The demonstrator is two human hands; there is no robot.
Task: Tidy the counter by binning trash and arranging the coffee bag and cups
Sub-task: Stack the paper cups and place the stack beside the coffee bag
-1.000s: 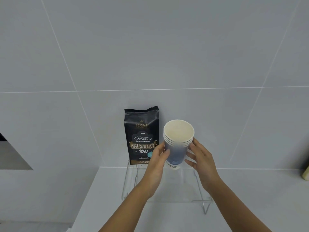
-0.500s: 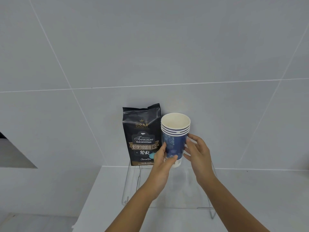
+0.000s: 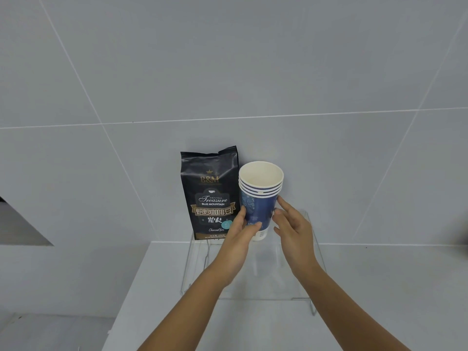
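A stack of blue paper cups [image 3: 259, 201] with white rims stands upright on a clear acrylic riser [image 3: 315, 252] by the wall. Just left of it, a black coffee bag [image 3: 209, 193] stands upright on the same riser, nearly touching the cups. My left hand [image 3: 240, 233] grips the stack's lower left side, thumb across the front. My right hand [image 3: 291, 225] presses its fingertips against the stack's right side, fingers spread. The hands hide the base of the stack.
The riser sits on a white counter [image 3: 379, 287] against a grey tiled wall [image 3: 253, 72]. The counter's left edge drops off near the riser. A dark recess [image 3: 17, 224] opens in the wall at far left.
The cup stack has gone from tilted and lifted to upright, moving back beside the coffee bag. Both hands moved with it.
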